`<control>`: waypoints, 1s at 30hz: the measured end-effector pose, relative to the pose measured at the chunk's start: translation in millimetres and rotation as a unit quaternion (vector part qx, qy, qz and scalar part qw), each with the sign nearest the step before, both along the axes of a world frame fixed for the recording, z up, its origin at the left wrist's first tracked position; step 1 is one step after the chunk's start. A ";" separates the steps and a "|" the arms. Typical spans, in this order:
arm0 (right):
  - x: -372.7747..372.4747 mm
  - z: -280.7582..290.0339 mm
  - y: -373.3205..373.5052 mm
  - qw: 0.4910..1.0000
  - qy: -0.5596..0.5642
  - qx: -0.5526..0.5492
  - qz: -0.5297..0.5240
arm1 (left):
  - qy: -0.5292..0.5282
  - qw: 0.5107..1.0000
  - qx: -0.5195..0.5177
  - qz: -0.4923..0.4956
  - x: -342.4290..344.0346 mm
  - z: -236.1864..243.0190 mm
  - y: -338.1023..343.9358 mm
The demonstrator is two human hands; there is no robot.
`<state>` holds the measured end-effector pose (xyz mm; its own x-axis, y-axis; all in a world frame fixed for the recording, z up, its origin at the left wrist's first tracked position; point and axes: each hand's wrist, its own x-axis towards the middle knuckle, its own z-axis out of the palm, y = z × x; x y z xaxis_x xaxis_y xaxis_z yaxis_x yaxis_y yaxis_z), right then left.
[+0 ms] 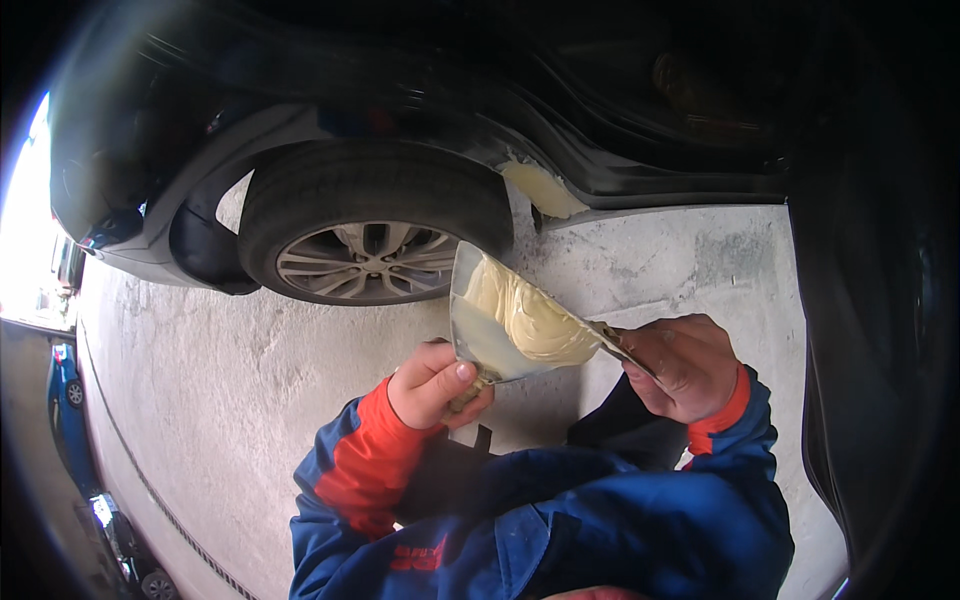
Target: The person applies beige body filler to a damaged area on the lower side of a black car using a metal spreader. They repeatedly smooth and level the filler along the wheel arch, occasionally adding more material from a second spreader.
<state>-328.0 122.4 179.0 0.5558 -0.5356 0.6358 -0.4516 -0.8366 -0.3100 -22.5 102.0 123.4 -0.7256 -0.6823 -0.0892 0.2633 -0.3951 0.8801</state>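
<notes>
My left hand [435,385] grips the lower edge of a flat, pale mixing board [478,335], thumb on top. A thick, creamy yellow mass of body filler [535,315] is smeared over the board. Closed round a thin, flat filler spreader [630,352] is my right hand [690,365]; the spreader's edge meets the filler at the board's right side. Beyond my hands, a patch of the same-coloured filler [545,188] covers the dark car's lower panel, just right of the wheel. Both tools are held apart from the car.
The dark car body [330,60] spans the top of the view, with its tyre [370,185] and silver rim [375,264] ahead of me. A dark, hanging panel-like shape [880,350] stands at the right. Other cars, including a blue car [70,400], are at far left on the concrete floor [200,400].
</notes>
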 end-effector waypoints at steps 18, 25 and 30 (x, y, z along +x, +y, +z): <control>46.7 -59.3 10.3 0.655 -0.528 0.540 0.006 | -0.299 0.733 -0.599 0.117 -20.7 -55.8 -14.6; 27.4 -40.2 2.5 0.515 -0.618 0.593 0.034 | -0.342 0.623 -0.690 0.135 -35.3 -48.5 -14.9; 17.3 -40.1 0.4 0.502 -0.641 0.579 0.036 | -0.341 0.621 -0.690 0.148 -37.4 -46.8 -14.0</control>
<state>-310.7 122.8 138.9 0.1314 -0.9665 -0.2205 0.7592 0.2412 -0.6045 -59.9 88.0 76.5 -0.6640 -0.5456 0.5112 -0.4762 0.8357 0.2735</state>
